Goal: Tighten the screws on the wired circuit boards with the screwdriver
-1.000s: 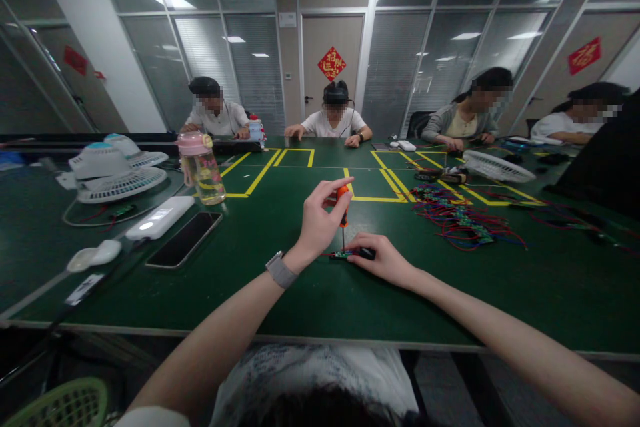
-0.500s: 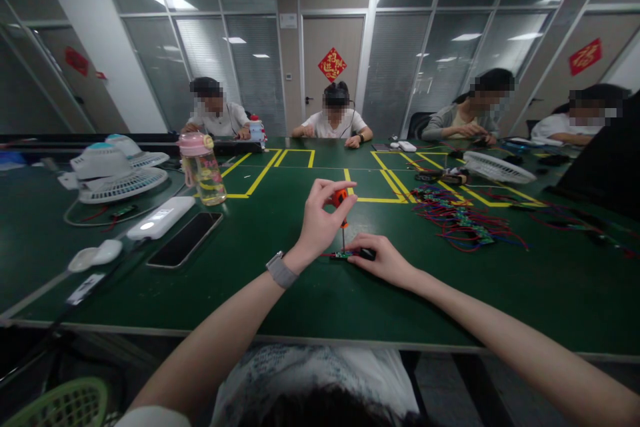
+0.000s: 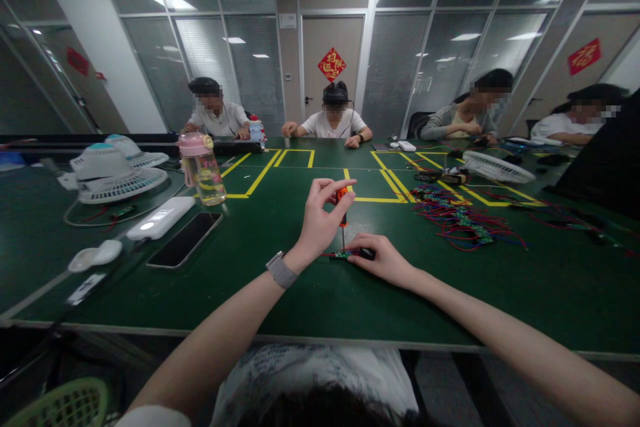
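My left hand (image 3: 323, 213) grips the orange and black handle of a screwdriver (image 3: 343, 197) between thumb and fingers, the index finger stretched over its top. The screwdriver stands upright, its thin shaft pointing down onto a small green circuit board (image 3: 340, 255) on the table. My right hand (image 3: 379, 257) rests on the table and pinches the board's right part with its fingertips. A small black piece (image 3: 369, 253) shows under the right fingers; whether it is joined to the board I cannot tell. The screwdriver's tip is too small to make out.
On the right lies a heap of circuit boards with red and blue wires (image 3: 470, 220). To the left are a phone (image 3: 185, 240), a white power bank (image 3: 161, 218), a pink-lidded bottle (image 3: 203, 170) and white fans (image 3: 120, 173). Several people sit across the green table (image 3: 240, 293).
The screwdriver handle has turned slightly in my left fingers, while both hands and the board stay in place. Across the table, a person's hand has moved outward to the left.
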